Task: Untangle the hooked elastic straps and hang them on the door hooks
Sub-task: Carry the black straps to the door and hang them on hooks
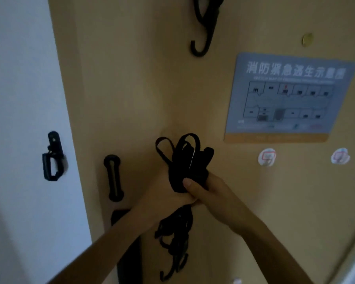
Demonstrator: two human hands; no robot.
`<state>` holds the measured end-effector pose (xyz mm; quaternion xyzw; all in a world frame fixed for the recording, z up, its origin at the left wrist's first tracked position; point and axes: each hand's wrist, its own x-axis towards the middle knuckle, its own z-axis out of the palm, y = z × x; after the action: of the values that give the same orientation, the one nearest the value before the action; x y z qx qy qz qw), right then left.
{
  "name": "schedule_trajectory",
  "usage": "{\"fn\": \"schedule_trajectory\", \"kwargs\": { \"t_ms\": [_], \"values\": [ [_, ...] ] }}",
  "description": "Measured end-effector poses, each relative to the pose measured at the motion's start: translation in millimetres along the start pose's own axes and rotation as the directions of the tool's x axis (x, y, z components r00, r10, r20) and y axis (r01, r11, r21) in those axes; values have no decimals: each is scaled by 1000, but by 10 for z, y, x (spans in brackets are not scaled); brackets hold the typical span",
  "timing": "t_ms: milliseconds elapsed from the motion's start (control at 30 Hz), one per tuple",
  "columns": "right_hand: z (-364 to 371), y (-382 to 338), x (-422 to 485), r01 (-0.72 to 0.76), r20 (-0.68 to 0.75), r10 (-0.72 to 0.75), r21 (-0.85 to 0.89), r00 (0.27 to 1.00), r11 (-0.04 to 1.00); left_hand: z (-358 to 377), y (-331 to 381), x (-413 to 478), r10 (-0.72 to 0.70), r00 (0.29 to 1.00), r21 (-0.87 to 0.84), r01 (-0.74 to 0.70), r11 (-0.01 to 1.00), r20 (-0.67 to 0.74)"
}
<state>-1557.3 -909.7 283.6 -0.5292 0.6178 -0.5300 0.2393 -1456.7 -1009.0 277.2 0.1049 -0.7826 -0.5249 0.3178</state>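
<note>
Item: hooked elastic straps (183,160), black, several, bunched into one tangled bundle held up in front of a beige door (143,95), not yet hung. Upper loops stand above the hands; the lower ends hang below them in a knot of cord and hooks, the lowest strap hook (172,270) dangling free near the door face. Right hand (203,191): thumb pressed flat across the front of the bundle, fingers curled round behind it, a firm clasp at mid-length. Left hand (166,187): set against the bundle from the left, touching the right hand; its fingers are hidden and the frame is dim, so whether it closes on the straps cannot be told. Target: one black door hook (202,31), high on the door, well above the bundle, already carrying something dark. Nearby: evacuation plan sign (289,97), two round stickers, a door guard bar (113,178), a dark door handle (126,242) just left of the dangling ends. Condition: untangling appears barely begun. Risks, as judged: pulling a loop out while the hooks below are interlocked would tighten the knot; stretched elastic could let a hook snap back toward the fingers; the swinging ends could catch on the handle or scratch the door.
</note>
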Motion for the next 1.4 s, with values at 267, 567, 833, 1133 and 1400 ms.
{"fn": "schedule_trajectory", "kwargs": {
  "t_ms": [267,567,833,1133,1400],
  "values": [
    [-133,109,-193,-12,-91,31,201,995,979,78,-46,-69,-116,988,-246,138,959,102],
    [-675,138,-356,73,-290,-22,165,957,984,397,117,112,-148,989,-338,148,929,25],
    [-1227,177,-585,130,-144,-125,25,982,991,1156,330,272,-107,993,-287,90,954,-47],
    [-1835,370,-795,172,-157,-172,-15,972,985,1768,534,384,-170,981,-135,157,978,-94],
    [-2027,375,-769,184,-260,-166,45,951,982,1864,651,393,-261,960,-335,213,918,-104]
  ]
}}
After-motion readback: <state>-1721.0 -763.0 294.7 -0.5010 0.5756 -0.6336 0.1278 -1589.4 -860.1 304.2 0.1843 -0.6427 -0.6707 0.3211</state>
